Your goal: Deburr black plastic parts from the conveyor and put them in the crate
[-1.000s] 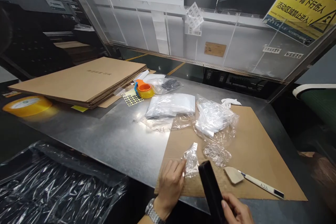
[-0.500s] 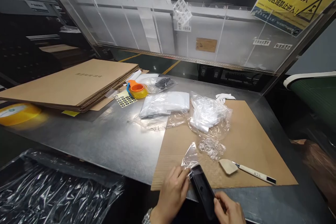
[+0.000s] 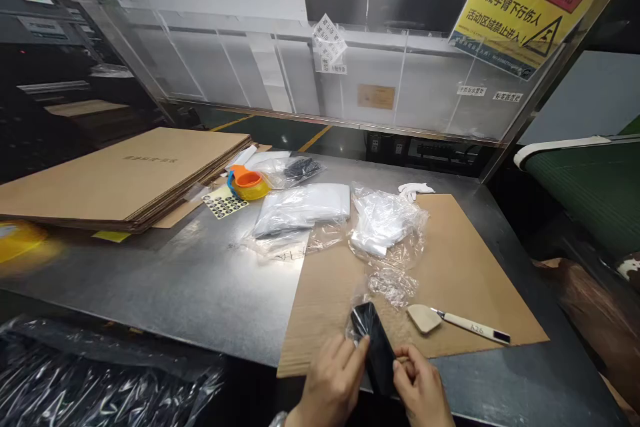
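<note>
Two bare hands work at the middle of the near edge of the table (image 3: 200, 293), and in the head view, the only one I have, I find the black piece (image 3: 376, 347) between them. It lies over the near edge of the cardboard sheet (image 3: 475, 273), its far end inside a clear bag (image 3: 351, 320). The right hand (image 3: 421, 383) has a narrow grip, pinching the piece's right side; the left hand (image 3: 336, 373) curls along its left, index fingertip on its top, though I cannot tell whether that grip also pinches film. For this step I would hold the piece low and in line with the bag, steady the mouth with the left fingers, and ease the right ones along without snagging the thin film. For writing, I read "A26" on the handle of the tool (image 3: 470, 325) near the sheet's near right corner. Beyond the table's far edge, the yellow sign (image 3: 530, 13) says "WARNING", with Chinese lines about a robot arm's downward movement causing injury and no entry. The print on the cardboard stack (image 3: 185, 147) towards the left edge is too blurred for me.
</note>
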Tool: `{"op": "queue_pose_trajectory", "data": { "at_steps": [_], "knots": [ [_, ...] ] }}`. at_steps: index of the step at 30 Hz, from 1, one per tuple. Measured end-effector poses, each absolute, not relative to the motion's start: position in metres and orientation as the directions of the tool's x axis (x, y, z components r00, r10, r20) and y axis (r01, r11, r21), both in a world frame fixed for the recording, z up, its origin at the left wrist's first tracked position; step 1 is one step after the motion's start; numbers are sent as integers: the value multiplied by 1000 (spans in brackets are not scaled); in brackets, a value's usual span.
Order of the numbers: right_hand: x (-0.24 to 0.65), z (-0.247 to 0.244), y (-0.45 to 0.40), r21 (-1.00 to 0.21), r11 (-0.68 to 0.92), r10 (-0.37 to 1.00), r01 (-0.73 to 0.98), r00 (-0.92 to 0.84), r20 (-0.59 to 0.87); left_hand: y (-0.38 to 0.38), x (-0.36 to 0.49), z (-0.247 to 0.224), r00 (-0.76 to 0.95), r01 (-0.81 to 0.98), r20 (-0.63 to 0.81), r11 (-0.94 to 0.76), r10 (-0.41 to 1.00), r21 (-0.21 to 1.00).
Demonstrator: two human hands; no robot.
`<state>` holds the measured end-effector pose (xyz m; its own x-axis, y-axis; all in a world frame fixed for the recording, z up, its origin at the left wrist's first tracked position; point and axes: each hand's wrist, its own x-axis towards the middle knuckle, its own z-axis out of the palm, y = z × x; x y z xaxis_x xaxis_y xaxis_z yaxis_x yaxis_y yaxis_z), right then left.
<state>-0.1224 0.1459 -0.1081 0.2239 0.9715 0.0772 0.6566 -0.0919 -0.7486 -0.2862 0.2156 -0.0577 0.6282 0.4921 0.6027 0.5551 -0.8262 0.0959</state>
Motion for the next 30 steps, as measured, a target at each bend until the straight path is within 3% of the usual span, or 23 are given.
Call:
{"op": "queue_pose_trajectory", "data": {
  "at_steps": [3,6,12,16,19,22,24,27,28,30],
  "knots": [
    [-130,-98,145,-725,-38,958,688,231,170,208,-275,-46,637,427,699,-904,325,31],
    [-131,-83,145,-675,78,921,734,206,330,203,-262,-31,594,376,764,-927,252,14],
    [-114,-61,157,-835,-168,969,524,244,-42,209,-253,-15,654,356,729,-932,202,-60],
    [-106,-38,153,-789,-148,965,596,263,18,219,-254,-7,702,340,651,-939,290,52],
    [-91,0,142,-790,-89,986,606,165,15,227,-250,13,727,343,563,-918,394,199],
    [-69,31,129,-940,-157,984,303,127,-124,230,-238,39,748,262,509,-895,425,361],
    [-58,31,121,-982,-189,933,0,312,-180,228,-224,52,746,166,530,-883,404,440],
    [-53,3,112,-918,-37,765,-395,580,-280,218,-195,56,695,32,631,-891,345,452],
    [-53,-8,110,-865,29,758,-502,575,-308,212,-184,54,676,-5,664,-899,319,438],
    [-51,-27,103,-828,67,787,-557,540,-299,196,-161,46,658,-69,705,-911,264,406]
  ]
}}
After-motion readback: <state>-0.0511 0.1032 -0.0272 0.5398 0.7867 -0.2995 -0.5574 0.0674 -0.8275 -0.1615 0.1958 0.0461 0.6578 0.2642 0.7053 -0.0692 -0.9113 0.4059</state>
